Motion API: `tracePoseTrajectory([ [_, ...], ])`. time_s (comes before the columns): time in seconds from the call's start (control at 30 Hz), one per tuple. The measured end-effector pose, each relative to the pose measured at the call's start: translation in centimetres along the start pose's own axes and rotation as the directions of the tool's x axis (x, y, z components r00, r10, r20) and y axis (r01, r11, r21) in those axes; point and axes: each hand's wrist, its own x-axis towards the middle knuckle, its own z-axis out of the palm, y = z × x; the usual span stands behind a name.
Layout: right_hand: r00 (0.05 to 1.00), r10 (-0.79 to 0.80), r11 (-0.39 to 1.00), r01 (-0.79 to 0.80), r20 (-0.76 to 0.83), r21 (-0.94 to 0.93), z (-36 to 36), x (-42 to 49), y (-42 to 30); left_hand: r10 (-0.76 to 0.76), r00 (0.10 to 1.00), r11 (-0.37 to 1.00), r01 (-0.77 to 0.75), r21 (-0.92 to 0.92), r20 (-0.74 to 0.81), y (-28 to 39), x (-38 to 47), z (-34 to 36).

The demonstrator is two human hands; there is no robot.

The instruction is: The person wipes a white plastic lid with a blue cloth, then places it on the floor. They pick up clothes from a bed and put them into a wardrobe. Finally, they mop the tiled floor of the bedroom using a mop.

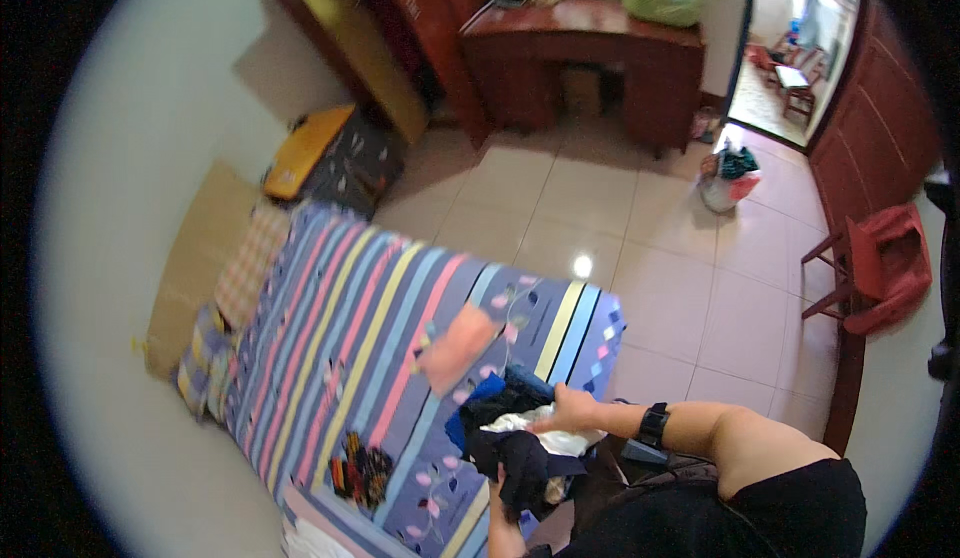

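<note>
A heap of clothes lies at the near edge of the bed point(352, 348), which has a striped sheet. My right hand point(568, 410), with a black band on its wrist, grips a white cloth point(574, 442) in the heap. From below, my left hand point(497, 479) holds a black garment point(517, 457) that partly covers its fingers. Blue cloth point(456, 427) and a denim-like piece point(529, 381) stick out around the heap. Farther up the sheet is a folded salmon-pink cloth point(459, 348). To the left lies a crumpled dark patterned cloth point(364, 472).
Pillows point(255, 258) rest against the headboard point(199, 258). Beyond the bed are a dark box with a yellow top point(311, 153), a wooden desk point(577, 29) and an open doorway. A filled bucket point(724, 186) and a red chair point(874, 265) stand on the tiled floor point(585, 213).
</note>
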Motion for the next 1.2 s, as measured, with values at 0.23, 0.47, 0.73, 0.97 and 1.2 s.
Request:
tracePoseTrajectory([
  [0.23,0.986,0.039,0.995,-0.023,-0.160,0.098,-10.1,-3.7,7.6,-0.027,0.994,0.983,0.008,0.184,0.103,2.1,1.3,12.8],
  [0.47,0.964,0.080,0.981,-0.032,-0.253,0.190,-27.9,-4.7,14.9,0.028,0.988,0.981,-0.056,0.187,0.152,5.0,6.9,32.4],
  [0.73,0.953,-0.003,0.996,0.030,-0.304,0.084,-41.7,-2.2,16.2,0.125,0.991,0.985,-0.120,0.127,-0.038,9.0,10.6,44.0],
  [0.97,0.974,-0.143,0.987,0.153,-0.176,0.045,-47.3,9.0,9.7,0.164,0.956,0.982,-0.135,0.133,-0.243,19.1,16.0,44.6],
  [1.2,0.975,-0.219,0.975,0.218,-0.037,-0.037,-55.5,21.5,-0.5,0.227,0.971,0.969,-0.233,-0.079,-0.076,29.9,27.1,43.1],
])
